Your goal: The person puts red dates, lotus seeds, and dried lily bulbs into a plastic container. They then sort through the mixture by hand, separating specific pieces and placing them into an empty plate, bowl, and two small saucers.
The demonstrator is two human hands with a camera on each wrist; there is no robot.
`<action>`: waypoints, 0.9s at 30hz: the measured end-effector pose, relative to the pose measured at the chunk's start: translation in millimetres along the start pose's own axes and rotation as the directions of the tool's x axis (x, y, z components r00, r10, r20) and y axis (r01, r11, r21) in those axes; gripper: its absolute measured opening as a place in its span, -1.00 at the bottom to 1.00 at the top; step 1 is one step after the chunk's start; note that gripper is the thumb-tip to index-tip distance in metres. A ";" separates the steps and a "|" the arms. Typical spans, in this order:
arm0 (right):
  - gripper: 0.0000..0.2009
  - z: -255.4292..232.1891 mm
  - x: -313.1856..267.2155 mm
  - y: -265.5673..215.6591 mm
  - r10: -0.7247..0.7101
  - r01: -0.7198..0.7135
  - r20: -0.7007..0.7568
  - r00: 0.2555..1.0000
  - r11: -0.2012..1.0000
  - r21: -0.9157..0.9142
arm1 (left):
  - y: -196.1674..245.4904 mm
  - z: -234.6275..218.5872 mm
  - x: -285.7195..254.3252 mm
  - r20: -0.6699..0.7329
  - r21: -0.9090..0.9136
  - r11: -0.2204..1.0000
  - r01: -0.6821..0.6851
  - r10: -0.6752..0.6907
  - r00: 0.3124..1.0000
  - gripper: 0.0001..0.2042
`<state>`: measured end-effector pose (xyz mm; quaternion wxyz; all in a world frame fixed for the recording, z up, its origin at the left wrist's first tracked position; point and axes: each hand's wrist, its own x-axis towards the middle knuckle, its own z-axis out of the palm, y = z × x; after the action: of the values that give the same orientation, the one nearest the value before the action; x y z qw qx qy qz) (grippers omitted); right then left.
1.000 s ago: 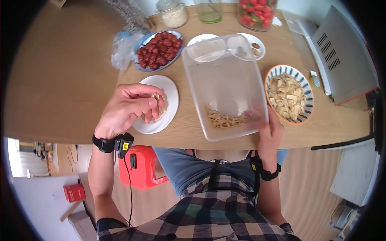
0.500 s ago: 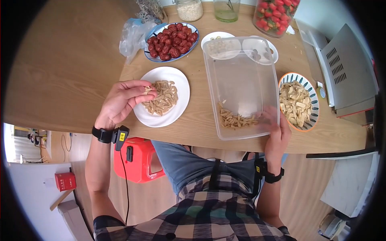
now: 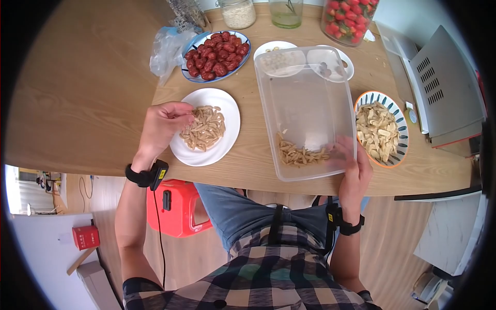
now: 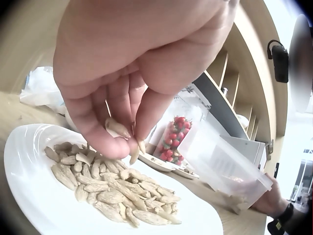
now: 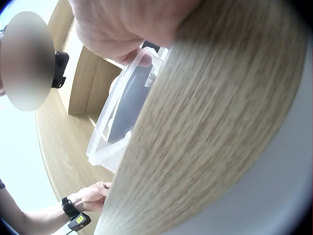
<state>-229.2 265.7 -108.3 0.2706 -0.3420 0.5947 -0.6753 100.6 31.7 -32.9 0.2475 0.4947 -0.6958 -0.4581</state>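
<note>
Over a white plate [image 3: 232,124] of pale dried pieces [image 3: 204,129], the left hand [image 3: 168,124] pinches a few pieces between thumb and fingers. The left wrist view shows these pinched pieces [image 4: 118,128] just above the pile [image 4: 112,188]. The right hand [image 3: 355,168] grips the near right corner of a clear plastic container [image 3: 305,103], which is tilted. More pale pieces [image 3: 299,154] lie in its near end. In the right wrist view, fingers of the right hand [image 5: 132,29] curl over the container's rim [image 5: 117,93].
A plate of red dates [image 3: 217,54] and a plastic bag [image 3: 168,51] are at the back left. Two small white dishes [image 3: 279,46] sit partly behind the container. A patterned bowl of pale slices [image 3: 380,129] stands right. Jars [image 3: 237,13] and a strawberry container [image 3: 349,20] line the back.
The left hand first moved off the middle of the plate, uncovering the pile, then shifted slightly up over its left side. The right hand keeps its grip on the container.
</note>
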 end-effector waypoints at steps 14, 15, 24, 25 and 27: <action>-0.58 -1.5 1.0 1.7 -0.014 0.014 0.041 0.999 1.000 0.012 | 1.9 -1.4 -1.7 -0.038 0.133 0.988 -0.082 0.088 0.995 -0.86; -0.58 -2.0 1.0 1.5 -0.014 0.013 0.040 0.999 1.000 0.013 | 1.7 -3.1 -2.2 -0.022 0.204 0.973 -0.105 0.112 0.993 -0.87; -0.62 0.4 0.5 6.1 -0.018 0.018 -0.001 1.000 1.000 0.006 | 61.2 -9.7 -18.7 -0.165 0.115 0.981 -0.154 0.172 0.971 -0.88; -0.65 1.5 -0.1 7.4 -0.013 0.012 -0.012 1.000 0.999 -0.039 | 77.4 -6.0 -21.7 -0.139 0.108 0.979 -0.175 0.190 0.972 -0.88; -0.70 -0.6 0.3 11.5 -0.073 0.066 -0.050 0.996 0.990 -0.128 | 108.3 12.1 -24.1 -0.087 0.132 0.939 -0.317 0.330 0.940 -0.88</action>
<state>-230.4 264.1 -119.7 0.2083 -0.3602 0.6312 -0.6546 50.2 68.4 59.8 0.3276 0.4112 -0.7786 -0.3426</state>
